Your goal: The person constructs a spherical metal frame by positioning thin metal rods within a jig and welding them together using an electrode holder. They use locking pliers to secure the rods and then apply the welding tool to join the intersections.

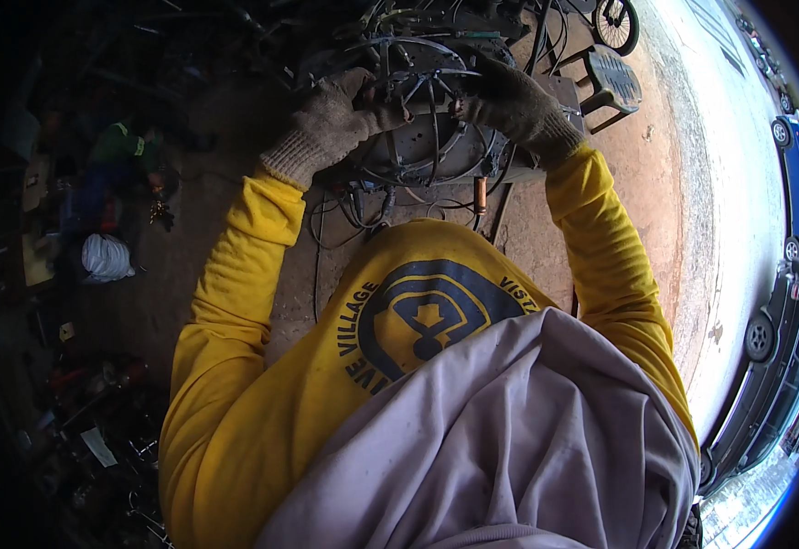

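Observation:
A rounded, cage-like metal frame (432,134) of bent dark rods rests on the cluttered workbench (520,179) in front of me. Knitted brown-grey work gloves cover both my hands. At the frame's left side my left hand (333,126) is closed on its rods, thumb pointing inward. Across from it, my right hand (520,112) closes on the upper right rods. The two thumbs face each other with a small gap between them. Shadow and the gloves hide exactly which rods the fingers wrap around.
An orange-brown handle (480,196) hangs at the bench's near edge, beside loose cables (355,206). To the right stand a chair (611,80) and a bicycle wheel (616,23), with parked vehicles (765,357) beyond. A person in green (123,146) is low at left, near a white bundle (107,258).

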`<state>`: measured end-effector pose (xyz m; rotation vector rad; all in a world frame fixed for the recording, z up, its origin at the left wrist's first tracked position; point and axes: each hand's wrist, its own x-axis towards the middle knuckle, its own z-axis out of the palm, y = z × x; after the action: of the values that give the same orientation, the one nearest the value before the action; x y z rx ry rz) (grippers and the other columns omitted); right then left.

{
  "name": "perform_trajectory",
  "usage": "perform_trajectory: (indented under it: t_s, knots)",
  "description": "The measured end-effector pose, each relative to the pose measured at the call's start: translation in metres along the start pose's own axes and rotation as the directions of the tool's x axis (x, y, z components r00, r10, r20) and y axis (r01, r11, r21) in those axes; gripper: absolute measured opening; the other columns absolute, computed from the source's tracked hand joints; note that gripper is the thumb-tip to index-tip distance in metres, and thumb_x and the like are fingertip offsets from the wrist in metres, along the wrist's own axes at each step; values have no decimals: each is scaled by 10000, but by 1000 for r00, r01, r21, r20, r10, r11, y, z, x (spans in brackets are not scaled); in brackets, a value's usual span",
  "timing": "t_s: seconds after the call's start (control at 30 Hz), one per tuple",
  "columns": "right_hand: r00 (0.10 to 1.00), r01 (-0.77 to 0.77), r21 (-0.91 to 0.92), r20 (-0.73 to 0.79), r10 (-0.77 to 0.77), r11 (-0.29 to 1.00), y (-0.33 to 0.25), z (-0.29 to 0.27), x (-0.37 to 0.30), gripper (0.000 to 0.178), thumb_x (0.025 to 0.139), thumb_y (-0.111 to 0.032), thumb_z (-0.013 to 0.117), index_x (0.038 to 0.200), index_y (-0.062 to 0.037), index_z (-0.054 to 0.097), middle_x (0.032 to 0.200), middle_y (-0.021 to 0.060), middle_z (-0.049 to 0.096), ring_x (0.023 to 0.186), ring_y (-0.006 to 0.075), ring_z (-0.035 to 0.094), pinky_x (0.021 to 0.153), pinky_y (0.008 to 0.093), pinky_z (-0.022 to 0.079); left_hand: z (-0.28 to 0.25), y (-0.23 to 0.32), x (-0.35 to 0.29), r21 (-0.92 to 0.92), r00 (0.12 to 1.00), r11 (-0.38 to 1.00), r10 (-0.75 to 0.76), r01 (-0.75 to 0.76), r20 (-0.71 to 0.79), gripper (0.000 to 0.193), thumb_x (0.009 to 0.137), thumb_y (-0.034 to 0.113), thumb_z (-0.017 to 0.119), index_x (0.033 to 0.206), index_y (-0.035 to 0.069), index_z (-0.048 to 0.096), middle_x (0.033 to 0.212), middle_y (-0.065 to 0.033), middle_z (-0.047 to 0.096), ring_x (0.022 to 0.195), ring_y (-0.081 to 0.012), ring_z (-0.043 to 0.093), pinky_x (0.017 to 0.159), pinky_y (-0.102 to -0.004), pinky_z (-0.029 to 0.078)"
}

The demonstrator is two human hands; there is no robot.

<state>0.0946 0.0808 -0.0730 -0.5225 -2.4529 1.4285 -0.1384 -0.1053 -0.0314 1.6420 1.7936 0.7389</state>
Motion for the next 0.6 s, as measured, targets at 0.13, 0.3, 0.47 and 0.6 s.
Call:
perform_trajectory:
  t_s: [0.13, 0.3, 0.47, 0.6]
  knots:
    - [1000, -9, 4, 25, 9, 1000, 7, 3, 0, 564, 965, -68, 626, 1481, -25, 403, 1148, 44, 642, 977, 106, 600, 843, 242, 516, -1, -18, 4, -441, 994, 895, -26, 72, 109, 242, 893, 29, 652, 1078, -24, 504, 1077, -119, 638, 1067, -198, 691, 893, -286, 572]
    - [998, 39, 133, -44, -33, 990, 15, 4, -1, 471, 834, -373, 797, 1071, -4, 626, 957, 146, 630, 930, 282, 634, 831, 387, 512, -7, 14, 2, 55, 998, 998, -43, 41, 40, 362, 900, 268, 739, 1000, 2, 517, 927, -96, 606, 897, -164, 653, 781, -303, 538]
    - [1000, 28, 75, -13, -27, 997, 14, 5, 4, 454, 830, -324, 806, 1084, 2, 617, 981, 139, 637, 948, 285, 650, 831, 382, 521, -7, 18, -3, 77, 999, 996, -37, 40, -34, 546, 862, 487, 764, 1012, 2, 563, 901, -114, 585, 786, -184, 558, 728, -357, 494]
    - [997, 73, 98, -31, -71, 993, 11, 7, 4, 479, 833, -285, 809, 1144, 11, 597, 1027, 123, 648, 975, 265, 649, 846, 370, 522, -6, 18, -2, 17, 992, 992, -125, 125, 5, 545, 863, 472, 767, 1046, -4, 573, 889, -112, 581, 818, -203, 578, 740, -354, 498]
